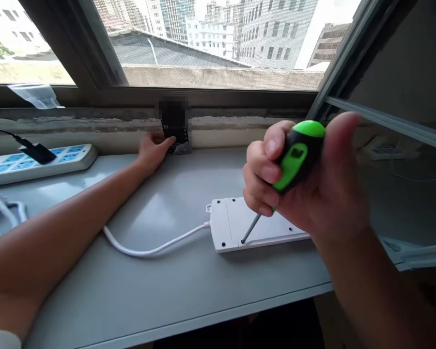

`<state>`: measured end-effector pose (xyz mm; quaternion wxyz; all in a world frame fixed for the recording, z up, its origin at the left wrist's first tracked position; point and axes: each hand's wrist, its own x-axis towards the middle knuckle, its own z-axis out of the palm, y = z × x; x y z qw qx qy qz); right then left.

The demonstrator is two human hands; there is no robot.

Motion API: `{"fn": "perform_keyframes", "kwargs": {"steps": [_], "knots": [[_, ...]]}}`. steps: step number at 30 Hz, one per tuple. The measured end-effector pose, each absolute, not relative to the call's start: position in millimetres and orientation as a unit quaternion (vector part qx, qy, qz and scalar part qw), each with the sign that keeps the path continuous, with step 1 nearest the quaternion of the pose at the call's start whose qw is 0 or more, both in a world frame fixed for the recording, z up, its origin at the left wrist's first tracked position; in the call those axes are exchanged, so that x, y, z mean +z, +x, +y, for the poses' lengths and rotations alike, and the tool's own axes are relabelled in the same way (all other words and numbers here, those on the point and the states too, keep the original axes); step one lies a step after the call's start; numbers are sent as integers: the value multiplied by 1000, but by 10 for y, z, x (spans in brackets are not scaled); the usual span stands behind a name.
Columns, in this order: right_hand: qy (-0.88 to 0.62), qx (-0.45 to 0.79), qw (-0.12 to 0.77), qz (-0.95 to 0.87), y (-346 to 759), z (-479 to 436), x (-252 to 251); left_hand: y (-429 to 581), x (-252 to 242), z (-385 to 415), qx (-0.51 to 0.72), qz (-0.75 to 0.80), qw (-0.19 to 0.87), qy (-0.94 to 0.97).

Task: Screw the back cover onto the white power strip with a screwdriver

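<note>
My right hand [305,179] is shut around the green and black handle of a screwdriver [298,152]. Its thin metal shaft [252,228] angles down, and the tip sits at a corner screw on the underside of a white power strip [257,228]. That strip lies upside down on a grey ledge [174,310], with a white cable [152,251] curving away to the left. My left hand [153,152] rests on the ledge far from the strip, its fingertips against a dark, blurred wall-mounted box [174,128].
A second white power strip [39,162] with blue sockets and a black plug lies at the left. Loose white cords [0,211] sit at the left edge. A window with a mesh screen [218,43] runs behind the ledge, and its metal frame [388,123] juts in at the right.
</note>
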<state>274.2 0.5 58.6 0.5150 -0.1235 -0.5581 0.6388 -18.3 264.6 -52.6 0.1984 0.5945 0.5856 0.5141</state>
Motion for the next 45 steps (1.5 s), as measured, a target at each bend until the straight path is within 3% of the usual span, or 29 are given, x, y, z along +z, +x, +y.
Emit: {"fn": "perform_keyframes", "kwargs": {"steps": [4,17,22,31,39,45], "knots": [[-136,672,482,-545,2728,-17,634,-177,-526,2633,518,585,200,591],[-155,671,504,-521,2706,-106,668,-148,-499,2583,520,596,208,576],[-138,664,459,-573,2765,-99,612,-138,-467,2547,516,596,208,579],[-140,672,484,-543,2716,-131,684,-160,-508,2604,521,598,207,573],[-103,697,460,-541,2812,-59,717,-183,-542,2655,521,602,205,569],[-49,690,395,-604,2827,-32,735,-171,-520,2633,517,605,205,570]]}}
